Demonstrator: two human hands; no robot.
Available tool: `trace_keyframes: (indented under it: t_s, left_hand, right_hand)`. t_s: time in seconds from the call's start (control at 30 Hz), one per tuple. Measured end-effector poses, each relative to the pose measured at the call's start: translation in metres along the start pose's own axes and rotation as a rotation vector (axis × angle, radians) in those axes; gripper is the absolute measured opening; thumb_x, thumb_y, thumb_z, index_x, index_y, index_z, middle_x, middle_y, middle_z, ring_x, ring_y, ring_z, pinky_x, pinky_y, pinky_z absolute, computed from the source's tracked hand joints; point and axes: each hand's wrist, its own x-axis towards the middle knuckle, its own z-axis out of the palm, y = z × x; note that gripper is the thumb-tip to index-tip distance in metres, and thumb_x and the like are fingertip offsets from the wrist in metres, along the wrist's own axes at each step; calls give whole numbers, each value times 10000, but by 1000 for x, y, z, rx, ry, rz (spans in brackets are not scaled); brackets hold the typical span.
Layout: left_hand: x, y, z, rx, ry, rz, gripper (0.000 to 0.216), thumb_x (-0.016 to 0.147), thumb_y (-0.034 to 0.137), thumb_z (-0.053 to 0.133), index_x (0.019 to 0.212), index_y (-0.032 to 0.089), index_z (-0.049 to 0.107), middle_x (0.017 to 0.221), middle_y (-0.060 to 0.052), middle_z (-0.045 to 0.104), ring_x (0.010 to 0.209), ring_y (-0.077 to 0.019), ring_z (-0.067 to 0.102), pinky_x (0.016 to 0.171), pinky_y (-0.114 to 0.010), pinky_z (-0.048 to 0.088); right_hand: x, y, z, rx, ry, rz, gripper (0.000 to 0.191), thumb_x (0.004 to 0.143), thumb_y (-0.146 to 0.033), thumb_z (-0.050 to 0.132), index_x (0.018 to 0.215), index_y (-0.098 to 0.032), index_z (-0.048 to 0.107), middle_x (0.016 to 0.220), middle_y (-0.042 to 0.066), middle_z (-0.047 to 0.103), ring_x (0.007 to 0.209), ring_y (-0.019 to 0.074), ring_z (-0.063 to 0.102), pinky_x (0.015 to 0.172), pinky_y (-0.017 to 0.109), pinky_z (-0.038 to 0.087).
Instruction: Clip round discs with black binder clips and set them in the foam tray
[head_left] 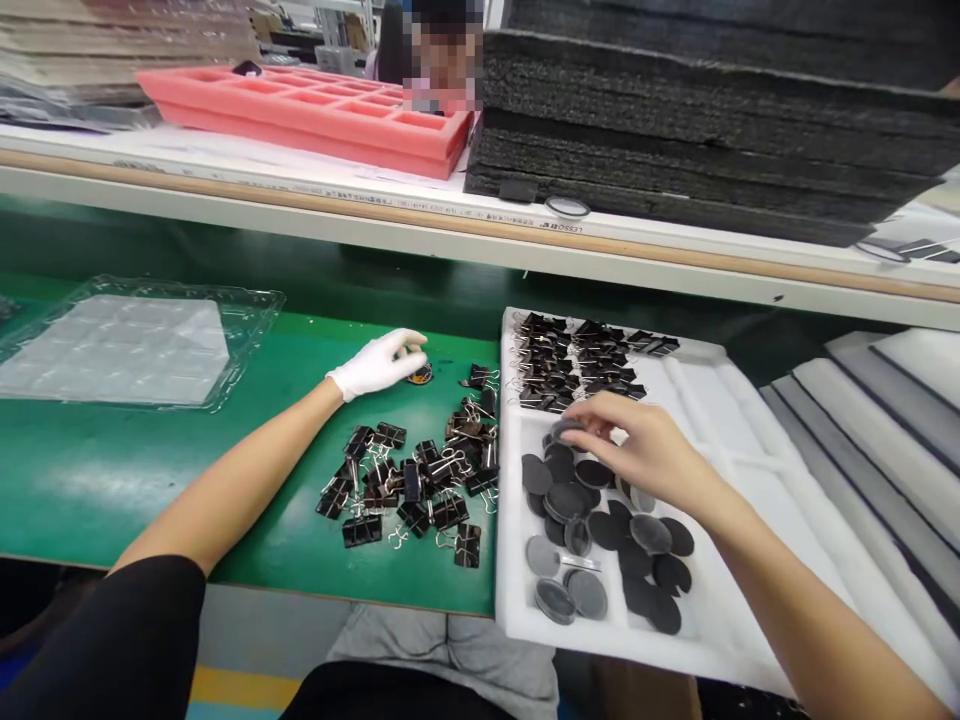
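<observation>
My right hand [637, 445] is bare and pinches a dark round disc [568, 428] between thumb and fingers, over the white foam tray [705, 400]. Beneath it, in one compartment, lie several loose black and grey discs [566, 502], some with a glassy sheen. Black binder clips [544, 365] stand in rows in the tray's far compartment. My left hand [381, 364], in a white glove, rests on the green table with its fingers loosely curved and apart. By its fingertips is a small round thing [421, 374] with orange on it, partly covered.
A heap of binder clips [412, 480] lies left of the tray. A clear plastic tray [135, 345] sits at the left. On the shelf above are a pink foam tray [315, 110] and stacked black foam [675, 130]. Foam sheets [862, 430] lean at right. A person is beyond the shelf.
</observation>
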Motion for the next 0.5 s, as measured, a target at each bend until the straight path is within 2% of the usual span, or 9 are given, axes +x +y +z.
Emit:
trace_keyframes:
  t_s: [0.07,0.13,0.3,0.4,0.5]
  left_hand:
    - [0,-1,-1,143,-108,85,724,840,566,676,1461,216,552,1342,-111,659,1175,-301,627,997,-392,489]
    - [0,-1,1,227,-149,122,800,814,542,726,1515,226,506,1361,-120,651,1245,-334,596,1040,-417,464]
    - [-1,-3,6,215,-87,112,818,828,482,740,1542,195,460,1321,-119,684,1212,-325,632,1027,-411,471]
    - [-1,0,5,194,-76,120,780,827,472,737,1513,199,484,1226,-102,722,1143,-325,660,929,-392,498]
    - [0,2,3,158,-109,149,721,828,437,736,1476,213,513,1142,-84,739,1068,-306,682,865,-367,497]
  right_hand:
    - [30,-9,6,71,65,50,152,926,-382,671,999,-262,728,915,47,740,728,204,677,701,348,555]
    - [67,-22,22,139,55,105,146,910,-347,683,1000,-246,740,938,41,759,755,206,702,731,344,553]
    - [155,-51,77,208,-161,234,66,899,-231,720,957,-204,710,770,-2,745,696,174,713,710,294,525]
    - [186,-56,104,188,-233,323,243,866,-219,786,1049,-203,628,681,-29,724,668,171,702,673,272,507]
    - [200,-50,120,40,-276,367,399,809,-317,866,1072,-205,588,682,-14,707,623,189,676,604,275,473]
